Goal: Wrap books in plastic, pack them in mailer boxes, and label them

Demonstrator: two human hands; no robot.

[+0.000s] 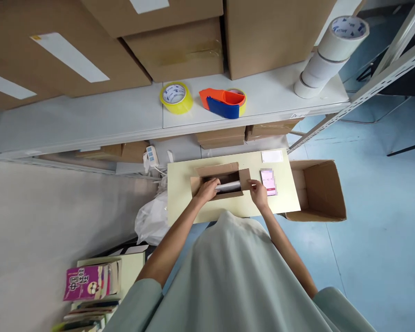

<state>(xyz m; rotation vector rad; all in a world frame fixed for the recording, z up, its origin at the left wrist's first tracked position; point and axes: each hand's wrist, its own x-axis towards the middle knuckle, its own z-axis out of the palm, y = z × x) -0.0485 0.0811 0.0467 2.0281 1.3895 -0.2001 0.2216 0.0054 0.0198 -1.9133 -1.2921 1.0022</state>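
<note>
In the head view, an open cardboard box (217,169) sits on the pale tabletop (180,177). The person's left hand (206,190) reaches inside it, fingers at the left end of a pale, flat item (228,186) lying within; whether that grip is closed cannot be told. The right hand (259,193) pinches the box's right flap (244,179) in a narrow grip, just beside a phone (268,182) with a pink screen. A larger carton (325,190) stands open right of the tabletop.
</note>
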